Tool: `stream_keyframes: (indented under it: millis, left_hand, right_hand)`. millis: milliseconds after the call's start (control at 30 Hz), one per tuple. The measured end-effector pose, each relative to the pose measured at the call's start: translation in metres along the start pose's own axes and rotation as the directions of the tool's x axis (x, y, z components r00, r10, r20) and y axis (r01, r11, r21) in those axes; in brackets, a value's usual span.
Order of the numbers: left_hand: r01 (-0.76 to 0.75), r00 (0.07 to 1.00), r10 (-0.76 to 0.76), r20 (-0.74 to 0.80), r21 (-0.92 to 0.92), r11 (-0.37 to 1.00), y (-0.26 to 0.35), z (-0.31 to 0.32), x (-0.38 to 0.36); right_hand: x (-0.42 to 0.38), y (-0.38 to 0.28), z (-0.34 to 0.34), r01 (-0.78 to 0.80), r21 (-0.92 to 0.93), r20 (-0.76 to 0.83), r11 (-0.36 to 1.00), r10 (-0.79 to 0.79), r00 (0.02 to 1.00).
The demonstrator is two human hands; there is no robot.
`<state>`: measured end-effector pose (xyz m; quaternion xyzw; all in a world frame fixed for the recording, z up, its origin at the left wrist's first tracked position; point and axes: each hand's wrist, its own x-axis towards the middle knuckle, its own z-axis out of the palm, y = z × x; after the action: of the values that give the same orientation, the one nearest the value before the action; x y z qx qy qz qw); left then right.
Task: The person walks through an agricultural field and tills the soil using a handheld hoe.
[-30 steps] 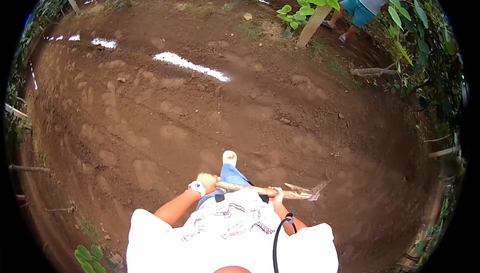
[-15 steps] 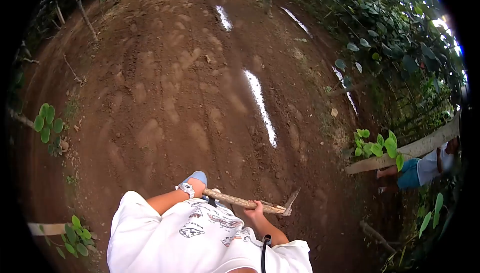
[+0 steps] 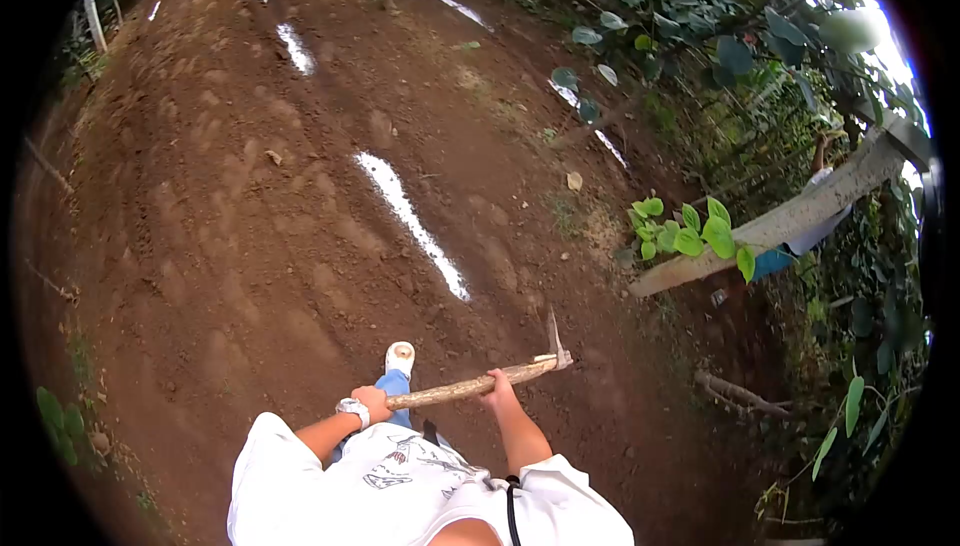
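A hoe with a rough wooden handle (image 3: 455, 391) lies across the front of my body, its metal head (image 3: 558, 343) at the right end. My left hand (image 3: 372, 403) is closed round the handle's left end, with a pale watch on the wrist. Further right, my right hand (image 3: 498, 389) grips the handle near the head. Beneath the tool is brown soil, and one shoe (image 3: 400, 357) shows just above my left hand. A streak of white powder (image 3: 415, 221) runs along the ground ahead.
More white streaks (image 3: 295, 48) continue up the soil. At the right, a concrete post (image 3: 735, 251) leans among leafy plants (image 3: 700, 234), with another person (image 3: 773, 263) partly hidden behind it. A fallen branch (image 3: 740, 396) lies at the lower right.
The view has turned, so the white streaks and the post sit further left. The hoe's head is higher in view, and a shoe now shows. The other person is more hidden behind the post.
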<state>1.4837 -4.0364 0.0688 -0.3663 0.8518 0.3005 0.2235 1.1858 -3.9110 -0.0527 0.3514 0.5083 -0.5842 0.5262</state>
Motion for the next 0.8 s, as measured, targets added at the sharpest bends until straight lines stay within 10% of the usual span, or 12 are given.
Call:
stream_keyframes:
  millis: [267, 500, 533, 567, 800]
  left_hand:
    - [-0.12, 0.988, 0.109, 0.109, 0.095, 0.988, 0.026, -0.029, 0.101]
    - [-0.466, 0.883, 0.4, 0.246, 0.358, 0.809, 0.081, -0.14, 0.16]
    - [-0.489, 0.867, 0.468, 0.174, 0.478, 0.729, 0.087, -0.142, 0.187]
    - [-0.539, 0.804, 0.584, 0.11, 0.549, 0.639, 0.099, -0.158, 0.205]
    - [-0.617, 0.763, 0.58, 0.286, 0.593, 0.518, 0.175, -0.202, 0.268]
  right_hand:
    - [-0.049, -0.035, -0.003, 0.173, 0.301, -0.131, 0.938, -0.139, 0.982]
    - [-0.03, -0.017, -0.032, 0.046, 0.669, -0.141, 0.741, 0.065, 0.988]
    - [-0.023, -0.01, -0.038, 0.381, 0.273, -0.086, 0.883, -0.372, 0.924]
    - [-0.017, -0.005, -0.038, 0.701, -0.11, 0.158, 0.704, -0.684, 0.712]
    - [-0.046, -0.072, 0.004, 0.562, -0.631, 0.059, 0.534, -0.69, 0.722]
